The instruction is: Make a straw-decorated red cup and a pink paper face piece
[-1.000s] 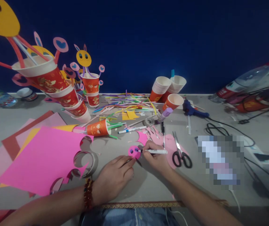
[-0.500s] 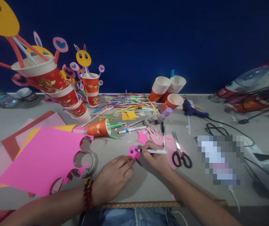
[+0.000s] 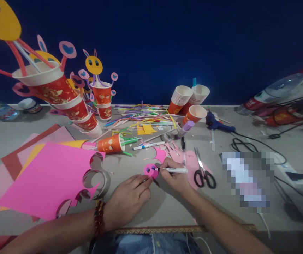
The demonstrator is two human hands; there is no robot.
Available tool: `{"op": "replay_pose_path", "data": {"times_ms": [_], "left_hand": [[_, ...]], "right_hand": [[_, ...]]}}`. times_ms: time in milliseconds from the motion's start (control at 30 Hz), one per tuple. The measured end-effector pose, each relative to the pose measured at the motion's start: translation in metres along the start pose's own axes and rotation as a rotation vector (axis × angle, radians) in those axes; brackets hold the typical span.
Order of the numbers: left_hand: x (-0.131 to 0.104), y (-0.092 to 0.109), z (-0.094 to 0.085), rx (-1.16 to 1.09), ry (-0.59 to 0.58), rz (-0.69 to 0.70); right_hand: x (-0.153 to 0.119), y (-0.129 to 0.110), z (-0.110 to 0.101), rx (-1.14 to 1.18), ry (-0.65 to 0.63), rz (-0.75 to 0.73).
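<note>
A small bright pink paper circle (image 3: 148, 170) with two dark blue-purple eye spots is between my hands. My left hand (image 3: 130, 199) holds its lower edge with the fingertips, the fingers lying close together. In my right hand (image 3: 176, 180), closed in a writing grip, is a white marker (image 3: 176, 170) whose dark tip meets the circle at the right eye spot. Black-handled scissors (image 3: 203, 174) lie right of that hand, partly over light pink paper scraps (image 3: 191, 162). A blue-and-white marker (image 3: 148, 146) lies beyond the circle.
Pink sheets (image 3: 48, 180) and a tape roll (image 3: 102, 185) lie left. Stacked cup figures (image 3: 72, 106) stand behind them, near a tipped cup (image 3: 111, 144). Pipe cleaners (image 3: 143, 114), paper cups (image 3: 180, 98) and a corded blue glue gun (image 3: 217, 125) are farther back. A blurred-out device (image 3: 247, 183) is at right.
</note>
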State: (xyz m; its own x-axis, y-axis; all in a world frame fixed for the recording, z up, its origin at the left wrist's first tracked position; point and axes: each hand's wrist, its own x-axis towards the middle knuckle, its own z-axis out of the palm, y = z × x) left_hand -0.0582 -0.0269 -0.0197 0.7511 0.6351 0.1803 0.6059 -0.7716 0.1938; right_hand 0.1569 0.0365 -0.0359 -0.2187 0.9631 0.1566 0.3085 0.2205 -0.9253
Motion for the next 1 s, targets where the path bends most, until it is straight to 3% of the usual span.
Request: {"op": "replay_pose_path", "data": {"times_ms": [1000], "left_hand": [[-0.0022, 0.0001, 0.0054, 0.002, 0.001, -0.004]], "right_hand": [[-0.0003, -0.0011, 0.0004, -0.017, -0.002, 0.000]]}}
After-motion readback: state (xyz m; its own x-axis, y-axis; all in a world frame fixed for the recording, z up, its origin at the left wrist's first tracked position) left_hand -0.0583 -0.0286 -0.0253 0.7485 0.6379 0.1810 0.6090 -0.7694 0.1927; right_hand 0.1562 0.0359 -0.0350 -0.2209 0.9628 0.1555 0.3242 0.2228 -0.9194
